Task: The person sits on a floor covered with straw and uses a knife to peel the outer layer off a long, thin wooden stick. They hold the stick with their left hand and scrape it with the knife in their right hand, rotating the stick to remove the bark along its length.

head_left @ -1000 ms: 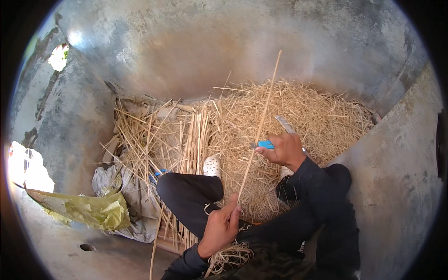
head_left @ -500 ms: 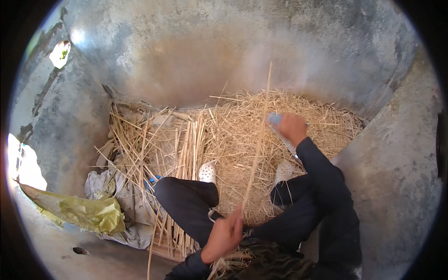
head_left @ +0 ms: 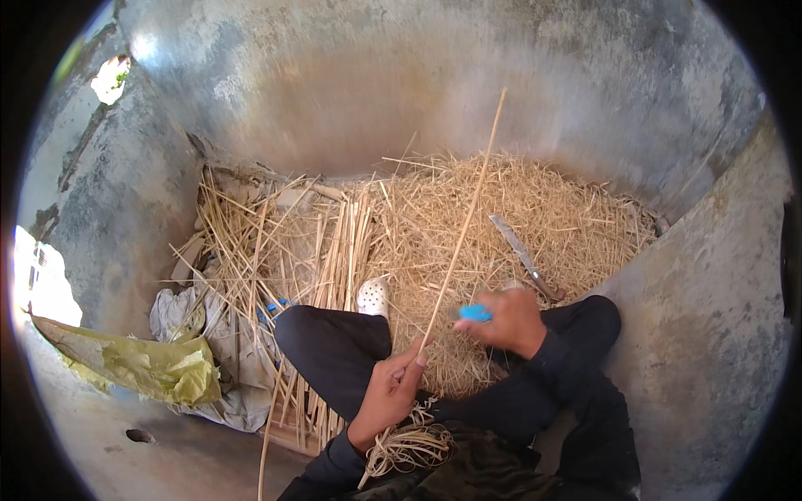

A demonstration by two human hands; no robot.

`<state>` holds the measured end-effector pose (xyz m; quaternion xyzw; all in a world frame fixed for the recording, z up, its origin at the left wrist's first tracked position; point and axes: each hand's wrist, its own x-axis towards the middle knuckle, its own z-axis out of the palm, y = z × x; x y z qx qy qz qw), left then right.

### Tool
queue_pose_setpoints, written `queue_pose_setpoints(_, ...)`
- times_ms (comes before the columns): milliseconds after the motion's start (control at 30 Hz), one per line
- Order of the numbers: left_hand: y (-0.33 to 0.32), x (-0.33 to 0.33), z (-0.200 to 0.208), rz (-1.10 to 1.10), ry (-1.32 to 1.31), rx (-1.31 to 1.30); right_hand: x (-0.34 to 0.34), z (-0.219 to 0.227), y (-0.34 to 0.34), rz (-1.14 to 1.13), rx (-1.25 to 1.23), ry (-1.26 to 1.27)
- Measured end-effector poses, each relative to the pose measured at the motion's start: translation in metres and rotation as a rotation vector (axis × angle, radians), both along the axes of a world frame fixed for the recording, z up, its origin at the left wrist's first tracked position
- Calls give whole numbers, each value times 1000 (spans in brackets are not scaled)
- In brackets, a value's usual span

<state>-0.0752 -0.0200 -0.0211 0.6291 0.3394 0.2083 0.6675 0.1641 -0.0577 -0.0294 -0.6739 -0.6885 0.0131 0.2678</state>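
Note:
A long, thin pale bamboo-like strip (head_left: 468,219) slants up and away from my left hand (head_left: 387,394), whose fingers are closed round its lower end. My right hand (head_left: 511,321) is closed on a small blue object (head_left: 476,312), smeared by motion; its kind does not show. That hand is just right of the strip, apart from it. Beyond my right hand, a knife (head_left: 516,244) with a brownish handle lies on the shavings. Curled thin shavings (head_left: 409,447) are bunched in my lap, beside my left wrist.
Dry pale shavings (head_left: 576,221) cover the floor ahead. Split strips (head_left: 347,250) lie in a stack and a loose tangle on the left. Crumpled grey sacking (head_left: 238,392) and a yellow-green sheet (head_left: 159,367) are at the far left. Grey walls (head_left: 376,92) enclose the space.
My right hand has come down from far up the strip toward my left hand, carrying the blue object. The knife is now uncovered. The strip leans further right.

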Motion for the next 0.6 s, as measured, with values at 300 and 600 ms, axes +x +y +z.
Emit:
queue_pose_setpoints(300,-16,-6,11,25,25,74,16,9,28,-94,-65,-140)
queue_pose_setpoints(600,-12,-7,17,7,-73,-116,1,6,33,-68,97,-198)
